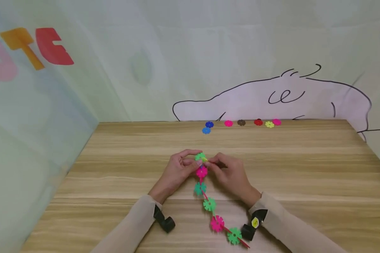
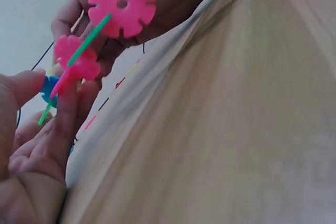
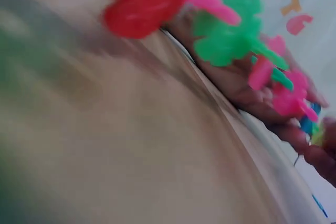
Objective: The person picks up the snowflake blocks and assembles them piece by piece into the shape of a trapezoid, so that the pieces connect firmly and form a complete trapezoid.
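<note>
A chain of notched, flower-shaped plastic discs, slotted together in pink, green, red and blue, runs from both hands toward the near side of the table. At its far end, the left hand (image 1: 176, 172) pinches the chain near a green disc (image 1: 200, 156) and a blue disc (image 2: 49, 88). Opposite it, the right hand (image 1: 231, 175) pinches a small yellow disc (image 1: 204, 159) against that end; fingers partly cover it. A pink disc (image 1: 201, 172) follows just below the fingertips. Lower down are another pink disc (image 1: 217, 224) and a green disc (image 1: 234, 235).
Loose discs lie along the back edge of the wooden table (image 1: 130, 140): dark blue (image 1: 209, 124), light blue (image 1: 206, 130), brown (image 1: 241, 122), red (image 1: 258, 122), yellow (image 1: 270, 124) and two pink. Behind them hangs a printed cloth backdrop (image 1: 209, 52). Each wrist wears a black camera mount.
</note>
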A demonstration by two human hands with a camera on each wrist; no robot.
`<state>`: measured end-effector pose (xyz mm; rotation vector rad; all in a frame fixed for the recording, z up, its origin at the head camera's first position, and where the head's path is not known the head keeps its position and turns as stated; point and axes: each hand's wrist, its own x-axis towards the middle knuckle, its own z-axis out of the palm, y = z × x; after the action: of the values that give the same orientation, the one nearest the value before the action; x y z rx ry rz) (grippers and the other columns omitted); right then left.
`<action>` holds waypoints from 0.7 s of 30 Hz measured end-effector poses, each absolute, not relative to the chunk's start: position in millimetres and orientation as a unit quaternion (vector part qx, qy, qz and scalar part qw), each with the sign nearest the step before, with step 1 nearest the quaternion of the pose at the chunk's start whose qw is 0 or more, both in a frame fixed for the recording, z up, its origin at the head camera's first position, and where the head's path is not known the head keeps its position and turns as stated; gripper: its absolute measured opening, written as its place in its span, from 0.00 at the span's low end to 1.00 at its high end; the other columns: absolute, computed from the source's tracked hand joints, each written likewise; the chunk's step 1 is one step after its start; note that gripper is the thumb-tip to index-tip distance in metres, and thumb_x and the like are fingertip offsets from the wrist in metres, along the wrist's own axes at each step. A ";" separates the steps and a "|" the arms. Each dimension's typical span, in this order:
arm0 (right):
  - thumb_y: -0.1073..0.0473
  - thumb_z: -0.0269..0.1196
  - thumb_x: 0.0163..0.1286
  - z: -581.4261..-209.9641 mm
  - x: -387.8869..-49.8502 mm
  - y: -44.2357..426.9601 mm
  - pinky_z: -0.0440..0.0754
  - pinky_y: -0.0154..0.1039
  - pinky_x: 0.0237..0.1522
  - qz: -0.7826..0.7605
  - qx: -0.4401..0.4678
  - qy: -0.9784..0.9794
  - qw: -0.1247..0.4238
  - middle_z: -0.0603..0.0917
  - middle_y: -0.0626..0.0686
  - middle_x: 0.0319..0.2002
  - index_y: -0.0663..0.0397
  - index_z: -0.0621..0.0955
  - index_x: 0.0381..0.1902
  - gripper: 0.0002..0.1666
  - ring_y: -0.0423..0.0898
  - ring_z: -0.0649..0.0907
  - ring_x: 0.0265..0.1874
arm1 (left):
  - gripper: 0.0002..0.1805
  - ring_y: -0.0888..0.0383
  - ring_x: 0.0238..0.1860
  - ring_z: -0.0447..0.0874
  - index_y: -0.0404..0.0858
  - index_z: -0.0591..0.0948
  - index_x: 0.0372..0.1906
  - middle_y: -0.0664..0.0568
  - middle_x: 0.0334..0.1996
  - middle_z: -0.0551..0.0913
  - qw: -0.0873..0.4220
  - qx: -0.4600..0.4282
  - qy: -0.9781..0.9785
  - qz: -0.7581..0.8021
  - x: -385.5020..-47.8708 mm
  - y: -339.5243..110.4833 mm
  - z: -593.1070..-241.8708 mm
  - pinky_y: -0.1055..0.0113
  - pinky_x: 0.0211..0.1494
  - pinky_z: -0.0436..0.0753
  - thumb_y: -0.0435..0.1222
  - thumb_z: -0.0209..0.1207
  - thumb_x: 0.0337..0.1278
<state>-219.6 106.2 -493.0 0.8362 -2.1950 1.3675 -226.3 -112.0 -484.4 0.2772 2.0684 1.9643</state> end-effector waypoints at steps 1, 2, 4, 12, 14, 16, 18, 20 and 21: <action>0.65 0.70 0.74 -492.2 -224.4 106.6 0.88 0.30 0.37 0.498 0.290 -0.794 0.195 0.93 0.52 0.32 0.58 0.89 0.41 0.02 0.41 0.90 0.29 | 0.24 0.63 0.40 0.93 0.39 0.79 0.70 0.47 0.42 0.95 0.126 0.089 0.719 0.677 -227.0 -112.4 -484.0 0.72 0.47 0.86 0.38 0.67 0.73; 0.64 0.68 0.77 -491.5 -230.3 107.3 0.87 0.31 0.36 0.501 0.276 -0.800 0.181 0.93 0.52 0.32 0.58 0.89 0.44 0.05 0.40 0.89 0.28 | 0.24 0.63 0.39 0.92 0.41 0.80 0.70 0.49 0.40 0.95 0.116 0.079 0.722 0.677 -227.8 -112.3 -484.0 0.72 0.47 0.85 0.39 0.67 0.73; 0.62 0.64 0.80 -491.3 -245.5 108.9 0.83 0.31 0.32 0.494 0.250 -0.817 0.163 0.92 0.53 0.30 0.60 0.89 0.50 0.10 0.37 0.84 0.25 | 0.24 0.65 0.37 0.91 0.41 0.80 0.70 0.54 0.37 0.95 0.092 0.063 0.721 0.684 -229.7 -111.3 -484.5 0.72 0.45 0.85 0.38 0.67 0.73; 0.65 0.61 0.77 -490.0 -315.9 104.6 0.79 0.44 0.33 0.336 0.227 -0.901 0.151 0.89 0.58 0.33 0.58 0.83 0.68 0.23 0.49 0.80 0.27 | 0.23 0.68 0.30 0.82 0.38 0.80 0.70 0.58 0.31 0.90 0.058 0.055 0.722 0.687 -230.1 -108.9 -486.4 0.76 0.41 0.79 0.35 0.64 0.75; 0.62 0.60 0.80 -488.6 -326.2 101.9 0.84 0.50 0.38 0.287 0.226 -0.921 0.131 0.90 0.60 0.42 0.52 0.83 0.70 0.23 0.55 0.85 0.37 | 0.22 0.68 0.29 0.78 0.39 0.81 0.70 0.59 0.31 0.89 0.065 0.059 0.730 0.678 -229.0 -108.6 -485.8 0.76 0.38 0.76 0.35 0.64 0.76; 0.58 0.59 0.82 -486.2 -333.1 99.4 0.87 0.56 0.45 0.238 0.226 -0.938 0.109 0.89 0.62 0.54 0.46 0.82 0.70 0.23 0.59 0.87 0.48 | 0.21 0.67 0.28 0.76 0.41 0.81 0.69 0.59 0.30 0.87 0.072 0.063 0.736 0.670 -228.3 -107.8 -484.9 0.75 0.36 0.74 0.36 0.63 0.76; 0.57 0.58 0.82 -482.6 -337.3 97.9 0.88 0.59 0.48 0.201 0.228 -0.949 0.086 0.85 0.62 0.63 0.44 0.82 0.70 0.23 0.61 0.87 0.56 | 0.21 0.67 0.27 0.75 0.42 0.81 0.70 0.60 0.30 0.86 0.077 0.066 0.738 0.667 -227.6 -107.5 -483.5 0.75 0.34 0.73 0.37 0.63 0.76; 0.58 0.58 0.81 -480.0 -341.0 97.9 0.88 0.60 0.49 0.182 0.231 -0.954 0.064 0.84 0.62 0.64 0.45 0.81 0.69 0.22 0.61 0.86 0.58 | 0.22 0.67 0.26 0.74 0.41 0.81 0.70 0.61 0.30 0.85 0.077 0.068 0.738 0.667 -227.6 -107.8 -482.7 0.75 0.33 0.73 0.37 0.63 0.76; 0.58 0.59 0.80 -478.9 -342.4 98.7 0.88 0.59 0.49 0.181 0.231 -0.954 0.053 0.85 0.62 0.62 0.47 0.81 0.67 0.21 0.61 0.86 0.57 | 0.22 0.67 0.24 0.72 0.41 0.81 0.70 0.61 0.28 0.84 0.074 0.069 0.738 0.667 -227.7 -108.2 -482.5 0.75 0.32 0.71 0.37 0.63 0.76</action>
<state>-342.4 98.7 -478.9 0.7032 -2.9016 0.5505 -227.7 -108.2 -482.5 0.2077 2.2143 2.0034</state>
